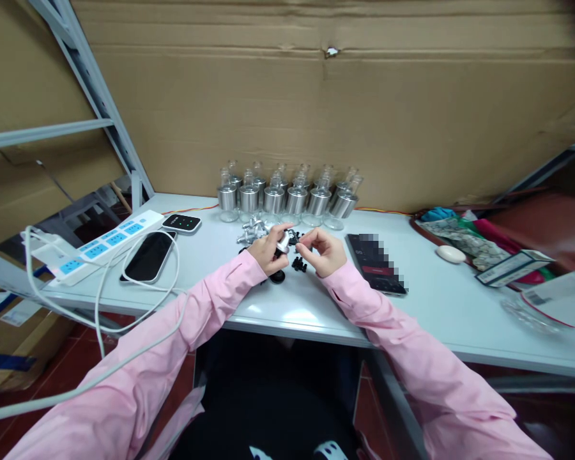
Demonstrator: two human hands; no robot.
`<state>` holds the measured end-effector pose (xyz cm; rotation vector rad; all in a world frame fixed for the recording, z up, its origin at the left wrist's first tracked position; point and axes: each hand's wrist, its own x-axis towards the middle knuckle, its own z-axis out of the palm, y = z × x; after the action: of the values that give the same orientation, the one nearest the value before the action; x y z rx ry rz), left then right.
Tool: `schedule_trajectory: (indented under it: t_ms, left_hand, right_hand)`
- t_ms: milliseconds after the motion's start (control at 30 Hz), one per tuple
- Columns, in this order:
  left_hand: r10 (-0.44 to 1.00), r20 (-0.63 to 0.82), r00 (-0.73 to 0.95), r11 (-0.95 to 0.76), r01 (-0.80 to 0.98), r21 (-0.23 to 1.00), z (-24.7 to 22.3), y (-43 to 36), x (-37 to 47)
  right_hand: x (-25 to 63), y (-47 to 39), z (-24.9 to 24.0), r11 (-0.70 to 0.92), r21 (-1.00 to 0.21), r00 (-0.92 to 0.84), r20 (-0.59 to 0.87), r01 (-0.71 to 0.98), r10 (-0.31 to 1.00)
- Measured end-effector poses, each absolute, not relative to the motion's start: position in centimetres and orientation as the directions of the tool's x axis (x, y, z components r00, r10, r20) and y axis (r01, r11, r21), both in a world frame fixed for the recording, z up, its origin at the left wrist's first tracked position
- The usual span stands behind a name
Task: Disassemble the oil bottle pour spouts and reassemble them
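Observation:
Over the middle of the table, my left hand [264,253] is closed around a small silver metal fitting [283,243] with a rounded, flanged end. Just to its right, the thumb and fingertips of my right hand [328,252] are pinched together at a small black part [296,237], whose exact kind is too small to make out. Several small black pieces [299,264] lie on the table between the hands. A round black disc [277,276] sits below my left hand. Behind that hand is a pile of silver metal fittings [255,230], partly hidden by it.
Several glass bottles with metal bands [273,200] stand in rows at the back. On the left are a power strip [115,239], a phone [149,257], a small device [182,223] and white cables. A dark phone [376,265], white oval object [451,254] and small box [514,267] lie right.

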<state>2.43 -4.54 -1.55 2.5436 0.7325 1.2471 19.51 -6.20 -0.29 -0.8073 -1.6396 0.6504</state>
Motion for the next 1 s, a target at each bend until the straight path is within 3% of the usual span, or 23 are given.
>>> schedule_trajectory:
  t_ms: [1000]
  left_hand:
    - [0.527,0.652,0.544,-0.849,0.324,0.416,-1.32,-4.90,2.47]
  right_hand:
    - [19.44,-6.41,-0.27,0.626,-0.764,-0.089,0.620,0.157,0.779]
